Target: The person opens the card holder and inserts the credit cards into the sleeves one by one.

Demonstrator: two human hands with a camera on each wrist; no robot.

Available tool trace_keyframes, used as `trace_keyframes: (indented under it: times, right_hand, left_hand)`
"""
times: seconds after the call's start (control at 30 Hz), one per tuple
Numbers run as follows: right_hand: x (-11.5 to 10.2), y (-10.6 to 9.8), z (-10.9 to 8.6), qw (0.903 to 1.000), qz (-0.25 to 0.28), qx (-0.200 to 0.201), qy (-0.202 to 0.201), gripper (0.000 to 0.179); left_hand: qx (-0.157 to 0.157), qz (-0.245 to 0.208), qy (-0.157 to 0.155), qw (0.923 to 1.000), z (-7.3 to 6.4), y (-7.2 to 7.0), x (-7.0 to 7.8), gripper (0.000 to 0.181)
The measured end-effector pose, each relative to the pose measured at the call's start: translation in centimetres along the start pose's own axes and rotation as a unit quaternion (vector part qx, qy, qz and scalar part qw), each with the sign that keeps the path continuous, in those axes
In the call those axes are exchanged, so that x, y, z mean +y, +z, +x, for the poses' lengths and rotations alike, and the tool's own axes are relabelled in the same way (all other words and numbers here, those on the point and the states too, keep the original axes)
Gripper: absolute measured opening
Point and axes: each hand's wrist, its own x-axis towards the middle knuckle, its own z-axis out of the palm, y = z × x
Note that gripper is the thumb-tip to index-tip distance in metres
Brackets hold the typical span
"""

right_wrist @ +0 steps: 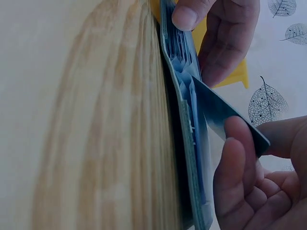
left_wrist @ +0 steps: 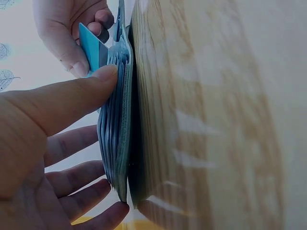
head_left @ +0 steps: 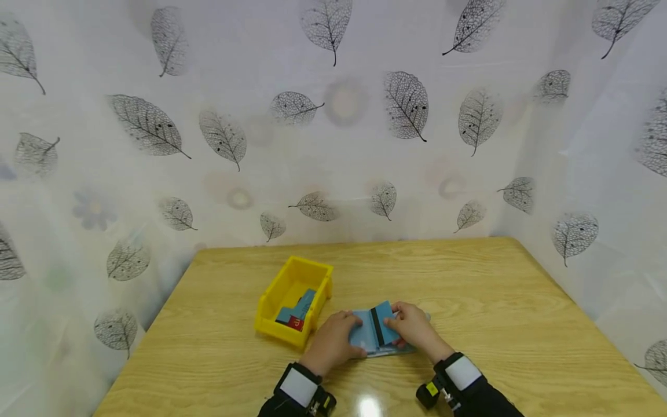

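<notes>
An opened blue card holder [head_left: 363, 335] with a stack of clear sleeves lies on the table. My left hand [head_left: 332, 343] holds its left half, thumb [left_wrist: 106, 75] on the near edge of the sleeves and fingers spread along the other side. A light blue card [head_left: 384, 313] with a black stripe stands tilted up from the holder's middle. My right hand [head_left: 418, 331] pinches this card by its right edge between thumb and fingers. In the right wrist view, the card's lower edge [right_wrist: 201, 88] meets the sleeves near the fold.
A yellow bin [head_left: 264, 310] stands to the left of the card holder, close to my left hand. Blue cards [head_left: 302, 307], one with a red patch, lie in it. Wooden tabletop [head_left: 469, 278] stretches around, with a leaf-print curtain [head_left: 344, 162] behind and at both sides.
</notes>
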Motion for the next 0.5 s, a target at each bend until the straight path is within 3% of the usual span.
trace_keyframes:
  times: [0.33, 0.5]
  right_hand:
    - [-0.65, 0.48, -0.13, 0.9992, -0.037, -0.009, 0.013, 0.033]
    - [-0.82, 0.88, -0.15, 0.9986, -0.043, -0.030, 0.011, 0.024]
  left_hand:
    - [0.004, 0.005, 0.000, 1.0000, 0.14, 0.31, -0.01, 0.054]
    - [0.002, 0.004, -0.004, 1.0000, 0.18, 0.32, 0.03, 0.054]
